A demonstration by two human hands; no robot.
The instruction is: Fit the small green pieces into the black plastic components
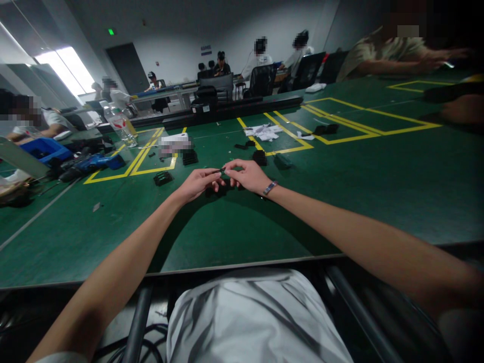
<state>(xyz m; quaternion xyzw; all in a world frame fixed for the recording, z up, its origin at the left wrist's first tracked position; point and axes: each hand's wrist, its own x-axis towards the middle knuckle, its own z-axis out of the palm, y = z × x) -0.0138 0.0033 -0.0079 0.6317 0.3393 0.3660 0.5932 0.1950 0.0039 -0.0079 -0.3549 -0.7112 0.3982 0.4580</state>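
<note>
Over the green table, my left hand and my right hand meet fingertip to fingertip. Between them they pinch a small dark piece, its kind too small to make out. A bracelet circles my right wrist. Just beyond the right hand lies a black ribbed block, with a dark greenish piece beside it. Left of my left hand is a black part with green on it, and another black block lies farther back.
A clear bottle, a blue tray and a blue-and-black tool stand at the left. White crumpled paper lies within yellow tape lines. Several people sit around; one person's arm rests at the far right.
</note>
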